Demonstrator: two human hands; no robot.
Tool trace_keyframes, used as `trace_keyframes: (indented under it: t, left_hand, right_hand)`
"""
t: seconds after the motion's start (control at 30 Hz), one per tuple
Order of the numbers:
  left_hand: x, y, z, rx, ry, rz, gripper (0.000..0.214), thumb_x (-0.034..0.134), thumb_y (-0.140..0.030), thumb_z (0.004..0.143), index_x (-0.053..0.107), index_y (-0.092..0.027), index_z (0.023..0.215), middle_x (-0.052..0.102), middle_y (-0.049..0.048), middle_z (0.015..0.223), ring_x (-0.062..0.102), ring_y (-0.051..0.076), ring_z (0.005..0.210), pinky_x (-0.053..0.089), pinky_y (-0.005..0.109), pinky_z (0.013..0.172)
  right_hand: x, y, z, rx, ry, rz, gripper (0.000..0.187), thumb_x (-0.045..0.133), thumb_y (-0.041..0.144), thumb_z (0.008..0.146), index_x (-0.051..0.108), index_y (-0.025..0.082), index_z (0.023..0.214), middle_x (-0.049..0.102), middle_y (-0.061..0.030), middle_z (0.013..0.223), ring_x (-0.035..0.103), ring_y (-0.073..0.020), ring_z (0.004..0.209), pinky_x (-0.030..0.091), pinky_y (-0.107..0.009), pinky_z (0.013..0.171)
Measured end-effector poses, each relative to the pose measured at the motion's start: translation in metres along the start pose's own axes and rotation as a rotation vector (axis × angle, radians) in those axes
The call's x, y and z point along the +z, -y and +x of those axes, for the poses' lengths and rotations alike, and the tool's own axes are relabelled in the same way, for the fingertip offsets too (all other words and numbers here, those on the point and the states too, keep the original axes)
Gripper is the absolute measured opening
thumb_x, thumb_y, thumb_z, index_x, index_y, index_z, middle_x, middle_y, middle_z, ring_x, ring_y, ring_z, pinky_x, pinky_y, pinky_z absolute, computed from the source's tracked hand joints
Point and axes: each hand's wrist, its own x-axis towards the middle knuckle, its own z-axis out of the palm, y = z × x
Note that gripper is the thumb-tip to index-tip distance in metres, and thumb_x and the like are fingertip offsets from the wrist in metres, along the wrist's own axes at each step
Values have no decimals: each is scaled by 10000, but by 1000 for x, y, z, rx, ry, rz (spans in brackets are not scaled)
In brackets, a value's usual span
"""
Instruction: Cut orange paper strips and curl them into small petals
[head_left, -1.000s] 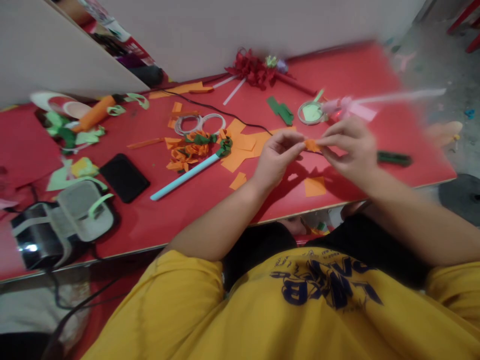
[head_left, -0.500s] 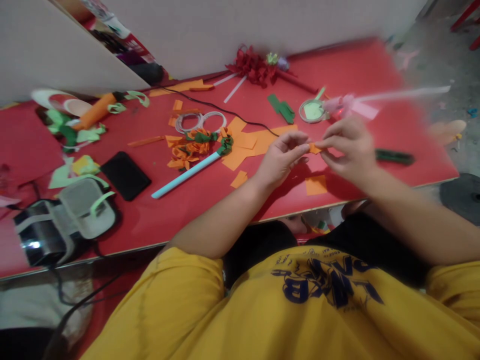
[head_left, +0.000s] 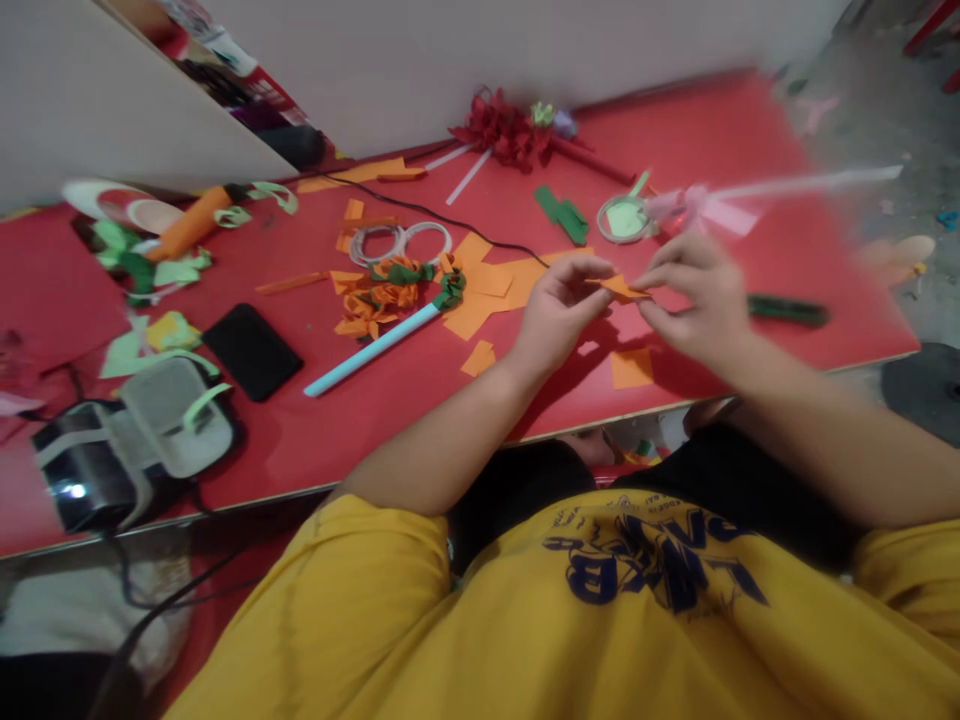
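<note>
A small orange paper piece is pinched between both hands above the red table. My left hand grips its left end with thumb and fingers. My right hand pinches its right end. Beneath the hands lie orange paper scraps and a larger orange sheet. To the left rests an orange and green paper flower on a light blue stick.
A black phone, tape rolls, a grey headset case, a red paper flower, green paper, a pink flower on a white stick and a dark pen lie about the table.
The orange piece now shows wider and flatter between my fingertips; both hands have stayed in nearly the same place.
</note>
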Motion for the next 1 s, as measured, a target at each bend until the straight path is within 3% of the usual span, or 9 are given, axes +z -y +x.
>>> trace_keyframes:
  t: [0.13, 0.4, 0.67, 0.9, 1.0]
  left_hand:
    - [1, -4, 0, 71, -12, 27, 499, 1066, -669, 892, 861, -275, 1119, 852, 20, 1024, 821, 146, 872, 707, 275, 844]
    - [5, -9, 0, 153, -119, 69, 452, 1069, -654, 897, 862, -260, 974, 841, 26, 1009, 799, 136, 915, 679, 242, 835]
    - [10, -16, -7, -100, -75, -99, 564, 1094, -690, 831, 853, -296, 1155, 855, 14, 1148, 834, 156, 984, 689, 219, 756]
    - [10, -14, -5, -223, -115, -144, 560, 1140, -602, 790, 815, -290, 1123, 888, 0, 1157, 823, 128, 950, 669, 196, 753]
    - [9, -15, -4, -225, -134, -127, 523, 1131, -571, 809, 801, -282, 1094, 892, 1, 1176, 821, 128, 962, 673, 204, 776]
  right_hand:
    - [2, -2, 0, 25, 28, 66, 101, 808, 313, 1015, 903, 309, 1051, 800, -54, 1074, 799, -314, 1061, 684, -535, 1011]
    - [-2, 5, 0, 63, -24, 102, 59, 818, 305, 1036, 875, 291, 1035, 798, -42, 1017, 752, -248, 872, 654, -431, 829]
    - [0, -3, -6, -16, -42, -102, 106, 782, 362, 1113, 852, 327, 1042, 768, -62, 1030, 736, -332, 989, 623, -537, 936]
    - [3, 0, 0, -200, -55, -125, 145, 742, 268, 1136, 858, 289, 1051, 718, -38, 939, 634, -249, 837, 498, -432, 766]
    - [2, 2, 1, -169, 10, -91, 135, 747, 269, 1130, 878, 291, 1104, 716, -45, 967, 647, -257, 880, 522, -442, 814]
